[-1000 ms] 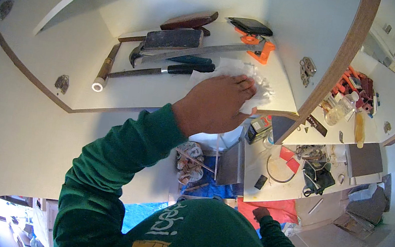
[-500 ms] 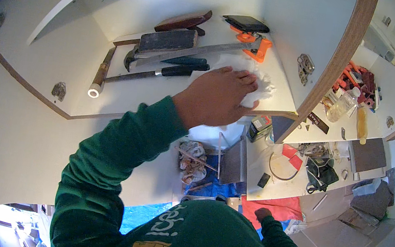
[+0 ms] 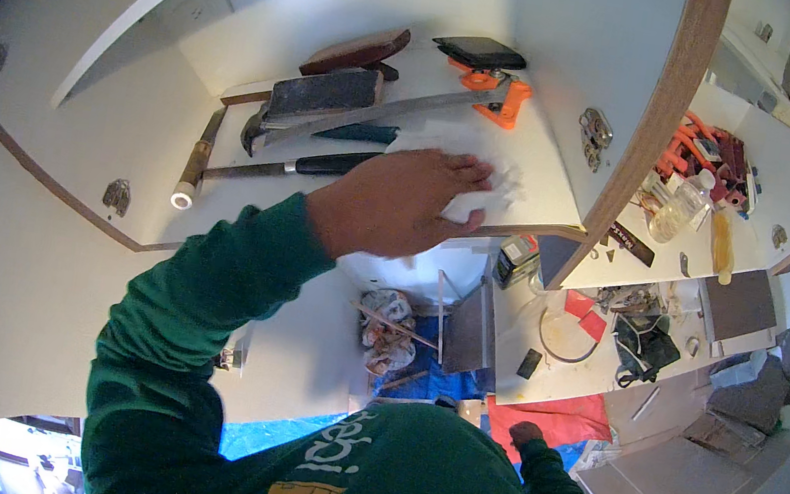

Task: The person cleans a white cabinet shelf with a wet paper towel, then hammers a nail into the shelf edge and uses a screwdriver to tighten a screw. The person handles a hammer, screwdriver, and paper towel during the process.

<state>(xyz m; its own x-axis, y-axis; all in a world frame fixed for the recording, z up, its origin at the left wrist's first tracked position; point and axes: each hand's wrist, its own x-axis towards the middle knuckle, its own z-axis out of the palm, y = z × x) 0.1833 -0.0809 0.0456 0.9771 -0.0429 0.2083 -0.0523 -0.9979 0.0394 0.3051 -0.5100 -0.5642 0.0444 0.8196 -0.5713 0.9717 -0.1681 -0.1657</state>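
Touching white wipe (image 3: 501,195) on shelf (image 3: 554,191), left hand (image 3: 400,199) nearly flat, thumb apart

Bright shelf (image 3: 547,186), shadowed left cabinet wall (image 3: 77,137), glare at lower left, fisheye-bent edges, black corners

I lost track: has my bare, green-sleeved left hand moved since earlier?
Yes, your left hand has moved slightly left, away from the right front corner of the white, wood-edged shelf.
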